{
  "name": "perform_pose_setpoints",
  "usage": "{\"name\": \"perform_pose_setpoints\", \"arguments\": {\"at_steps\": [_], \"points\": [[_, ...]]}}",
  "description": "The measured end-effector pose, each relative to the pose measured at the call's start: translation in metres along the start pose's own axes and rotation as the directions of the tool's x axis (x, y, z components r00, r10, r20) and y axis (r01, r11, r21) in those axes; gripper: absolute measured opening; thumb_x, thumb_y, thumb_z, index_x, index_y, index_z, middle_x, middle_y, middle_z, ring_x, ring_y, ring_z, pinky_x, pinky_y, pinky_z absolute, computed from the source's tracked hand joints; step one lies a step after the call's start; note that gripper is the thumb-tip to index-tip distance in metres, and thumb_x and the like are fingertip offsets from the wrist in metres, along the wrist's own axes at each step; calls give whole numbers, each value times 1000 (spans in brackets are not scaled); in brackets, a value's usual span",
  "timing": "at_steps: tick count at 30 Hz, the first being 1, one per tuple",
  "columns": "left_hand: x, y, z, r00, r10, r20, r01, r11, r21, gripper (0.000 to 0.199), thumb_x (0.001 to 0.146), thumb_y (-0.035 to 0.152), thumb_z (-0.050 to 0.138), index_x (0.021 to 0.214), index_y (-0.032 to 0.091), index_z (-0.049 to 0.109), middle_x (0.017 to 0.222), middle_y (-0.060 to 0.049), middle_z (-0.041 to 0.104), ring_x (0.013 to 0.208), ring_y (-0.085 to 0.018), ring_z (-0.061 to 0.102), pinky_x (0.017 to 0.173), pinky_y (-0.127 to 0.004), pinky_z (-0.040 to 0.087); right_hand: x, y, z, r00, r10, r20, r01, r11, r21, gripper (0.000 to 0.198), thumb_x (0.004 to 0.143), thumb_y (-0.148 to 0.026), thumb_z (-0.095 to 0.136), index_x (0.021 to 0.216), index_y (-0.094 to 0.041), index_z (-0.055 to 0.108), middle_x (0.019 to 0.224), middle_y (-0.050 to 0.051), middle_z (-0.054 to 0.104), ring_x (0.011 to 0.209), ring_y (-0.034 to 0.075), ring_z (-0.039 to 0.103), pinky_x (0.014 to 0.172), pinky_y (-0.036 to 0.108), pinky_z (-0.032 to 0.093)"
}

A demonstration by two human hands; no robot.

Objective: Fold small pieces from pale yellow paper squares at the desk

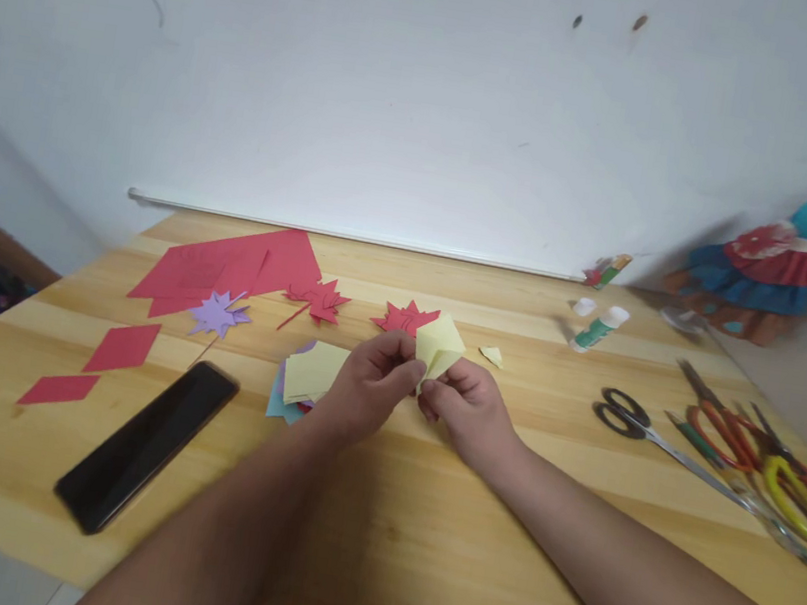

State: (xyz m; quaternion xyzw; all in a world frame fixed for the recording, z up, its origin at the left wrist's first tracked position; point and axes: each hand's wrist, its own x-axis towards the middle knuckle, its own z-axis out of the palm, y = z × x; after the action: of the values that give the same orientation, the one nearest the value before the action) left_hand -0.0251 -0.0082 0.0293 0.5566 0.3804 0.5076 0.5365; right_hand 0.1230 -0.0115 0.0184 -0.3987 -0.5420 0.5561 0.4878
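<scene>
Between my two hands is a folded piece of pale yellow paper, raised above the wooden table. My left hand pinches its lower left side between thumb and fingers. On the other side, the fingertips of my right hand are closed on its lower edge. Just behind the paper lies a red paper leaf, partly covered. A stack of yellow paper squares, with blue and purple sheets under it, sits beside my left wrist. A small yellow paper scrap lies right of the held piece.
Left are a black phone, red paper diamonds, a purple paper leaf, another red leaf and red sheets. Right are a glue stick, black-handled scissors, more cutting tools and a dress-shaped decoration. A whiteboard stands behind.
</scene>
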Motion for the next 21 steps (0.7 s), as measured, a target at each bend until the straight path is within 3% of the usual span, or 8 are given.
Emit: {"name": "perform_pose_setpoints", "arguments": {"at_steps": [9,21], "points": [[3,-5,-4,997,36,-75,-35,999,21,23,80,30,68,67,21,51,61,5,55,59,-11,50,61,-26,40,1,-3,-3,999,-5,41,3,999,45,14,73,-32,69,66,-20,67,55,-2,63,46,11,52,50,26,45],[1,-7,-4,992,63,-112,-59,998,39,24,82,29,68,68,21,51,63,5,51,61,-11,46,61,-26,37,2,-6,0,1000,12,11,-12,999,-30,25,70,-35,73,57,-23,57,45,-4,56,41,10,47,43,24,39]]}}
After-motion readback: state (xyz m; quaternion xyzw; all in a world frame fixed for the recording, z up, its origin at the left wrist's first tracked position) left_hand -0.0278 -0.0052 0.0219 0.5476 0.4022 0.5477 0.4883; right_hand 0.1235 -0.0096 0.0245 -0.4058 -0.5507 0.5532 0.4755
